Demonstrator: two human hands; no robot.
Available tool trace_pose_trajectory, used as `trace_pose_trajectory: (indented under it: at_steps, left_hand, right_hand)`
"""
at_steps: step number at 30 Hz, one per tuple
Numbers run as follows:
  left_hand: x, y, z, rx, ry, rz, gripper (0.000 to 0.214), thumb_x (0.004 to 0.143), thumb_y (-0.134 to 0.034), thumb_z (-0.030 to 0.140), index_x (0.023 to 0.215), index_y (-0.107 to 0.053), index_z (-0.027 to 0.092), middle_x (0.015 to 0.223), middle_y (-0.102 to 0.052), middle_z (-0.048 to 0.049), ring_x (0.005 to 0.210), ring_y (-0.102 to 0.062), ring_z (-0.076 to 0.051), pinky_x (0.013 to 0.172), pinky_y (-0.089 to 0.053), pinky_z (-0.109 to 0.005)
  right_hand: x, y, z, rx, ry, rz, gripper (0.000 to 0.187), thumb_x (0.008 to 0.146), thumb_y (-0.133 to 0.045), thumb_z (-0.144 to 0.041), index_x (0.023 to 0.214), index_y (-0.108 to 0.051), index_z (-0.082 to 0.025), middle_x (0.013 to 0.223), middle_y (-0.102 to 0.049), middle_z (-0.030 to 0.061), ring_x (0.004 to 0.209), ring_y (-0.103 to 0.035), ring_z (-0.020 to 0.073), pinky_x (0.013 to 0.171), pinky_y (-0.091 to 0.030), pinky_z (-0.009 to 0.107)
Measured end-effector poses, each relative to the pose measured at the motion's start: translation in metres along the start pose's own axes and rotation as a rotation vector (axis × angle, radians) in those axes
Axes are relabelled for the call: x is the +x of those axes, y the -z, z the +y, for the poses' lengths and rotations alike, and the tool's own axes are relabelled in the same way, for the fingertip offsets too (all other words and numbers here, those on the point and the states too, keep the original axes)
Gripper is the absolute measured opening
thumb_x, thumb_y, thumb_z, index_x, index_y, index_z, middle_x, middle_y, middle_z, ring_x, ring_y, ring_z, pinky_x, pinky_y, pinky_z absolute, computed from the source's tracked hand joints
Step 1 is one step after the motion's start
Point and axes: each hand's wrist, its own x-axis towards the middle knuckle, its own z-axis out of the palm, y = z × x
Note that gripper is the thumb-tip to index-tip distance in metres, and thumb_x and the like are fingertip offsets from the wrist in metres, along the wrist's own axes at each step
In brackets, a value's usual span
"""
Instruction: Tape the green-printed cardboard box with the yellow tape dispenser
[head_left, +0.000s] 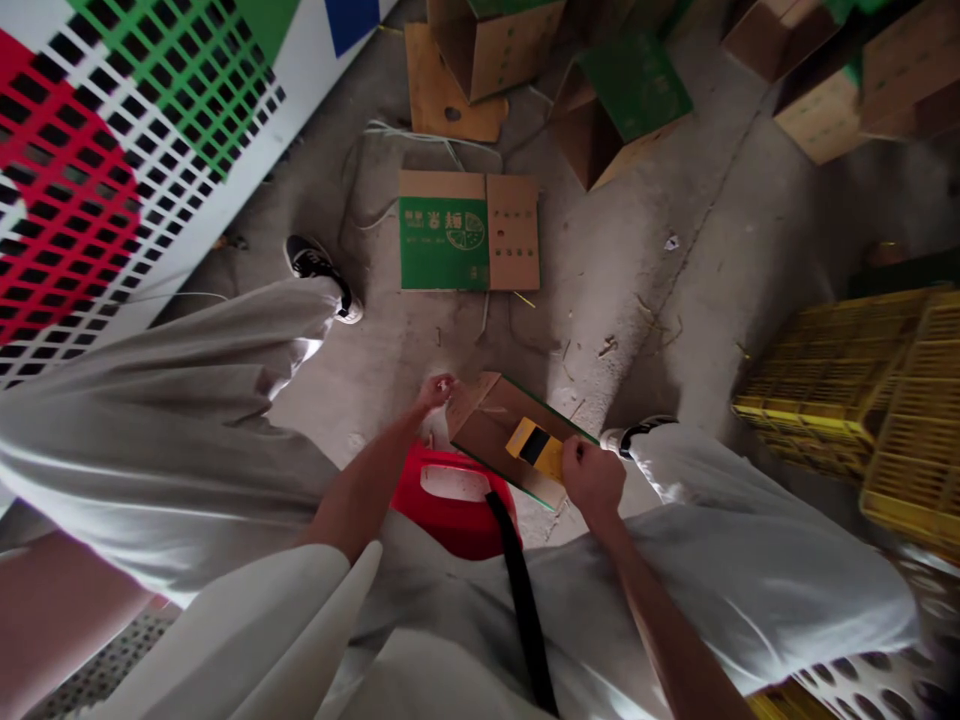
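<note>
I sit with my knees apart over a concrete floor. Between them I hold a brown cardboard box with green edges [491, 425]. My left hand [436, 390] is closed in a pinch on the box's upper left corner flap. My right hand [592, 480] is closed on a yellow and black tape dispenser [536, 448] that rests against the box's brown face. A red stool [450, 500] shows under me, just below the box.
A flattened green and brown carton [469, 232] lies on the floor ahead. Several open cardboard boxes [630, 100] stand farther back. Yellow plastic crates [862, 400] are stacked at the right. A red, green and white perforated panel [112, 150] stands at the left.
</note>
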Motion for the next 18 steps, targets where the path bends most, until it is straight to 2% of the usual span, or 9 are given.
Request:
trace_pose_trajectory:
  at_steps: [7,12,15,18]
  left_hand:
    - [-0.002,-0.021,-0.007,0.081,0.008,-0.039,0.024,0.1,-0.064,0.035,0.085,-0.074,0.019,0.081,-0.07,-0.0042,0.079,-0.062,-0.017,0.077,-0.046,-0.027]
    - [-0.005,-0.025,0.003,0.176,0.042,-0.075,0.025,0.104,-0.063,0.036,0.099,-0.079,0.018,0.095,-0.078,-0.0081,0.087,-0.067,-0.02,0.081,-0.051,-0.031]
    - [-0.005,-0.022,0.013,0.232,0.061,-0.098,0.026,0.105,-0.063,0.039,0.096,-0.08,0.021,0.092,-0.078,-0.0087,0.088,-0.069,-0.023,0.081,-0.052,-0.032]
    - [-0.007,-0.014,0.018,0.267,0.075,-0.102,0.035,0.106,-0.067,0.045,0.083,-0.075,0.02,0.081,-0.074,-0.0101,0.086,-0.072,-0.025,0.078,-0.053,-0.033]
  right_hand:
    - [-0.001,0.0,-0.002,0.0,-0.001,0.004,0.057,0.119,-0.041,-0.034,0.108,-0.091,-0.01,0.101,-0.084,0.0233,0.095,-0.08,0.0312,0.077,-0.043,0.034]
    - [-0.001,0.002,-0.004,-0.027,-0.021,-0.002,0.056,0.119,-0.042,-0.035,0.11,-0.091,-0.009,0.101,-0.084,0.0248,0.095,-0.08,0.0321,0.077,-0.043,0.035]
    - [0.0,0.003,-0.005,-0.036,-0.019,-0.003,0.056,0.119,-0.043,-0.035,0.111,-0.091,-0.01,0.101,-0.084,0.0249,0.097,-0.08,0.034,0.076,-0.042,0.037]
    - [0.001,0.002,-0.005,-0.036,-0.021,0.011,0.056,0.119,-0.043,-0.037,0.11,-0.092,-0.011,0.1,-0.084,0.024,0.097,-0.08,0.035,0.074,-0.04,0.037]
